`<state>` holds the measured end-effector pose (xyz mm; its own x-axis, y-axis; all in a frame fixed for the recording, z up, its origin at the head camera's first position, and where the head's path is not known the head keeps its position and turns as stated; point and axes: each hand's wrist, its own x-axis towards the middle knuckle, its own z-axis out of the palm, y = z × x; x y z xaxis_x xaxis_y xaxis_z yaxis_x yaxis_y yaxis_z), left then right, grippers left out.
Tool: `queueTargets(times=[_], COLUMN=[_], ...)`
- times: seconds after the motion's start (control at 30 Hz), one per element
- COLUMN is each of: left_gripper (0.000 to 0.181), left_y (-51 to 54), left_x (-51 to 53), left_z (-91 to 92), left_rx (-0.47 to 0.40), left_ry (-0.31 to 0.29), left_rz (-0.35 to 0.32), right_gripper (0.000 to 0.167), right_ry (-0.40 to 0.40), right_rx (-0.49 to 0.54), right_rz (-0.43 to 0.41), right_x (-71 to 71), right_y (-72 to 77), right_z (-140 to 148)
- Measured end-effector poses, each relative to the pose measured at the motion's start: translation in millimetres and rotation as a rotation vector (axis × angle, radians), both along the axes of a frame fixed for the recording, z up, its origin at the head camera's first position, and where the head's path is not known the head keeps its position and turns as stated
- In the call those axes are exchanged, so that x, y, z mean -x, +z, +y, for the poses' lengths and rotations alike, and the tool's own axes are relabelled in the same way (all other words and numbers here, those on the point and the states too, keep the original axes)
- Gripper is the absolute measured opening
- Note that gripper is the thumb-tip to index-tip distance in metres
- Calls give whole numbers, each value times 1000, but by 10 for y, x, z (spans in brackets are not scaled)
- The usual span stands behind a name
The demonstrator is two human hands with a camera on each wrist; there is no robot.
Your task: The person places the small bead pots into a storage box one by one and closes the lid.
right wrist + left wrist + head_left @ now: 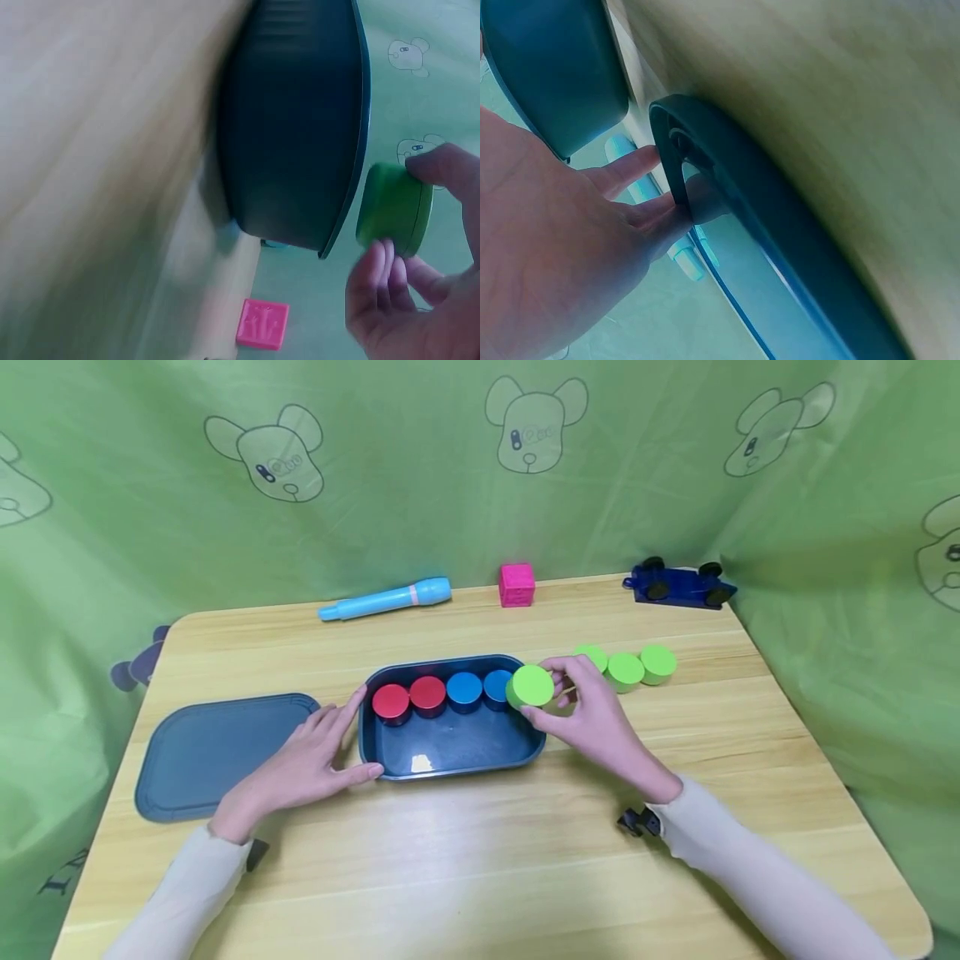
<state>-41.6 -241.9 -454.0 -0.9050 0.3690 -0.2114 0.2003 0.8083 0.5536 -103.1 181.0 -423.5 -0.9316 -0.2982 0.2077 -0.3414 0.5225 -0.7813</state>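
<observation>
Tray (450,747) lay beneath a green disc (530,685), pinched between thumb and fingers of the right hand (592,718) over the tray's right end (the left hand (311,760), fingers spread, touched the opposite end).

Lettering (286,466) on the green curtain (412,485) is illegible.

Holding a squat lime-green cylinder (530,686) above the right end of an open, round-cornered dark-blue tray (457,750) lying flat, containing two red cylinders (427,695) and two blue cylinders (464,690) in a row.
</observation>
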Motion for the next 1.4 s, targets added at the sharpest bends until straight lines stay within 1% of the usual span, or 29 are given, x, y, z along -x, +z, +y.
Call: queueTargets(times=[0.17, 0.43, 0.57, 0.8, 0.87, 1.0, 1.2, 1.4], left_gripper=[110, 110, 111, 110, 110, 110, 110, 109], left_y=[-5, -29, -30, -38, -36, -31, -31, -62], left_x=[-5, -4, 0, 3, -1, -8, -7, 4], left_z=[-2, -12, -10, -12, -13, -18, -21, -12], left_rx=[5, -2, -4, -2, -3, -4, -3, -8], left_ry=[-3, -3, -6, -2, -3, -2, 0, 6], left_rz=[2, 6, 8, 9, 9, 11, 13, 9], right_gripper=[60, 52, 53, 56, 58, 58, 56, 58], right_ry=[70, 198, 243, 303, 316, 334, 374, 408], right_rx=[-5, -69, -123, -277, -320, -369, -390, -378], right_rz=[-26, -43, -29, -22, -42, -96, -141, -195], right_x=[11, 12, -12, -60, -63, -62, -59, -33], right_y=[5, -104, -172, -230, -225, -208, -198, -208], right_z=[-177, -503, -677, -972, -1050, -1201, -1374, -1416])
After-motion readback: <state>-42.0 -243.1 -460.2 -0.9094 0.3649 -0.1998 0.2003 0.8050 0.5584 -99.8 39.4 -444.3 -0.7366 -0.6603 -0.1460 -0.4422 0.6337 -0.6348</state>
